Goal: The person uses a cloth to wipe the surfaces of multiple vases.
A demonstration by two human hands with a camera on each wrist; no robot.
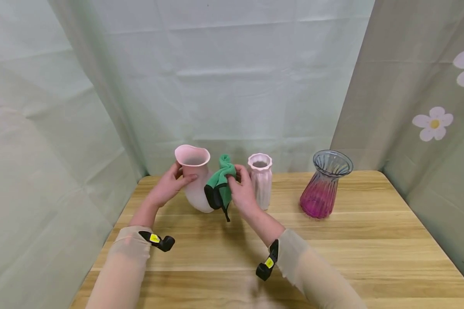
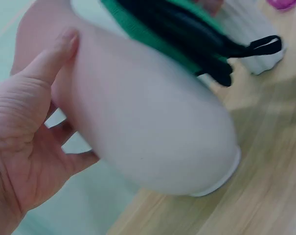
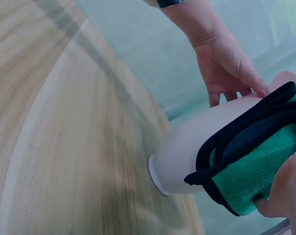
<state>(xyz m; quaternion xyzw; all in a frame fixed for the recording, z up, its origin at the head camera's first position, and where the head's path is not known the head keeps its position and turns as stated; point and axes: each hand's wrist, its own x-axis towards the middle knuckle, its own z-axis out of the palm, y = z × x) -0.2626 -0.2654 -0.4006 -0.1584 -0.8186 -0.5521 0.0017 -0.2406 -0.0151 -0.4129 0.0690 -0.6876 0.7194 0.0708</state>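
Observation:
A pale pink vase point(image 1: 196, 191) with a wavy flared rim leans a little at the back left of the table. My left hand point(image 1: 168, 188) grips it around the neck, thumb on the near side and fingers behind. In my right hand point(image 1: 242, 194) is a folded green cloth point(image 3: 250, 169) with black edging and a small black loop point(image 2: 265, 46). The cloth is against or just in front of the vase's right side; contact cannot be told for sure. The vase's white base point(image 2: 218, 183) is close to the tabletop.
Just right of my right hand stands a slim ribbed pinkish-white vase point(image 1: 261, 184) with a scalloped rim. Farther right is a glass vase point(image 1: 322, 193), grey-blue above and magenta below. Wooden table point(image 1: 355, 257); fabric curtains point(image 1: 232, 86) hang behind and at both sides.

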